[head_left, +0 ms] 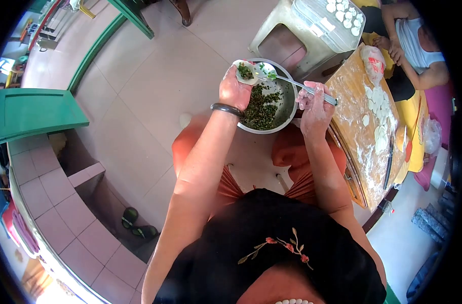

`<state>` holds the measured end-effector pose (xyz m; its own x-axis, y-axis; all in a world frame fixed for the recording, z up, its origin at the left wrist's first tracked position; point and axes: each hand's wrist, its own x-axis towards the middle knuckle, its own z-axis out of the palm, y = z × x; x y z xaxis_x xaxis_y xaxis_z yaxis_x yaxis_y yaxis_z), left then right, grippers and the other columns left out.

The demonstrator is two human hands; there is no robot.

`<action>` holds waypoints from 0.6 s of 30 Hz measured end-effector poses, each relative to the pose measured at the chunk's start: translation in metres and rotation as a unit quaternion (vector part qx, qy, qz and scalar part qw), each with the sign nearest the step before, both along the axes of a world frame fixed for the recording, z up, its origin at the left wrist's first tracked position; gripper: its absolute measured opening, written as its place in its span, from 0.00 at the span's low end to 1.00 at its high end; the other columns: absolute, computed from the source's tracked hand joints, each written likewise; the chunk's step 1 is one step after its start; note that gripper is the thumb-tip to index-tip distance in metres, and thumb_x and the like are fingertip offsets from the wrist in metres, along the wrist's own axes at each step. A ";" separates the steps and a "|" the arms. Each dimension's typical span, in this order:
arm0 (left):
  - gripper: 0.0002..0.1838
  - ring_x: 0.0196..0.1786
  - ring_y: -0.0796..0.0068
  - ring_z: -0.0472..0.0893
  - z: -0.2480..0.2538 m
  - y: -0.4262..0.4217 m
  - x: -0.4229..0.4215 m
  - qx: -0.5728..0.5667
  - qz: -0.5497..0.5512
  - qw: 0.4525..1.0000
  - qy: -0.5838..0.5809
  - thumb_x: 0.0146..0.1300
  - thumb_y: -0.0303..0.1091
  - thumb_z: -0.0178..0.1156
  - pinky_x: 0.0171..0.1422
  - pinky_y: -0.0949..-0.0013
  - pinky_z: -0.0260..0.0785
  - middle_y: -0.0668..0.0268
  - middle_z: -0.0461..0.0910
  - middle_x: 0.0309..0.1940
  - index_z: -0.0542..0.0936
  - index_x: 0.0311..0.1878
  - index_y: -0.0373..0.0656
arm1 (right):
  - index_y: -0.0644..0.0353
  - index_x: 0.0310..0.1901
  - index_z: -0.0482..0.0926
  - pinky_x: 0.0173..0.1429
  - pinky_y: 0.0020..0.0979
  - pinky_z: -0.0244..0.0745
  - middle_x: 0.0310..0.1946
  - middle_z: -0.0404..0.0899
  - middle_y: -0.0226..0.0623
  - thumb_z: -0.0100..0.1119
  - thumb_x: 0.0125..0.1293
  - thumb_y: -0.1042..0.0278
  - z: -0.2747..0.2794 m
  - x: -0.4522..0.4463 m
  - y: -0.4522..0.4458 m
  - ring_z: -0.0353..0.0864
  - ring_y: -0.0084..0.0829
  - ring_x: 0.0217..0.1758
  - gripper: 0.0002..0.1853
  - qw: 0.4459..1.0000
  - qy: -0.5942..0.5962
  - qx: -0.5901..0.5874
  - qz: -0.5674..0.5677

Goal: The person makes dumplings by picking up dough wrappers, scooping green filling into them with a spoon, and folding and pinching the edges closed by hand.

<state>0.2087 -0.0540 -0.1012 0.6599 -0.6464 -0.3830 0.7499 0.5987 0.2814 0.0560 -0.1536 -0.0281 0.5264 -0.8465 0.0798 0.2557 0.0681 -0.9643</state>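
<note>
My left hand point(234, 93) holds a round dumpling wrapper point(253, 77) with a heap of green filling point(245, 72) on it. Between the fingers of my right hand point(314, 106) is the handle of a metal spoon point(297, 85). The spoon's bowl, with bits of green on it, is beside the wrapper's right edge. Below both hands is a metal bowl point(290, 104) of chopped dark green filling point(261, 107), partly covered by my left hand and the spoon.
On the right, a floured wooden board point(350, 96) bears several wrappers point(378, 104), a dark rod point(389, 162) and a plastic bag point(374, 63). A stool point(276, 20) supports a plastic box lid point(324, 25) with dumplings point(347, 15). Another person point(418, 45) sits beyond the board.
</note>
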 end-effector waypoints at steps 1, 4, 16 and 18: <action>0.16 0.55 0.57 0.73 0.001 0.000 -0.001 0.003 -0.002 1.000 -0.022 0.73 0.36 0.38 0.65 0.53 0.64 0.54 0.75 0.49 0.70 0.52 0.34 | 0.67 0.39 0.76 0.26 0.21 0.66 0.23 0.76 0.36 0.43 0.74 0.64 0.000 -0.001 0.001 0.71 0.22 0.21 0.15 1.000 0.006 0.004 0.003; 0.16 0.55 0.58 0.74 0.004 0.001 -0.003 0.018 -0.005 0.997 -0.075 0.73 0.36 0.39 0.64 0.54 0.64 0.54 0.76 0.47 0.70 0.52 0.35 | 0.67 0.39 0.76 0.24 0.21 0.65 0.22 0.76 0.36 0.44 0.74 0.64 -0.004 -0.002 0.003 0.71 0.22 0.20 0.15 1.000 0.019 0.017 0.012; 0.14 0.53 0.62 0.74 0.011 0.000 -0.011 0.030 -0.001 0.991 -0.129 0.72 0.32 0.43 0.63 0.58 0.66 0.56 0.75 0.47 0.71 0.51 0.32 | 0.67 0.38 0.76 0.23 0.21 0.65 0.22 0.76 0.37 0.44 0.74 0.62 -0.013 0.013 0.003 0.73 0.23 0.19 0.16 0.999 0.042 0.034 0.003; 0.15 0.54 0.63 0.74 0.008 0.000 -0.010 0.033 -0.015 0.990 -0.138 0.72 0.33 0.43 0.63 0.59 0.65 0.56 0.75 0.48 0.71 0.52 0.31 | 0.67 0.38 0.76 0.23 0.21 0.65 0.21 0.76 0.37 0.44 0.74 0.62 -0.011 0.015 0.004 0.73 0.24 0.19 0.16 0.998 0.047 0.032 0.001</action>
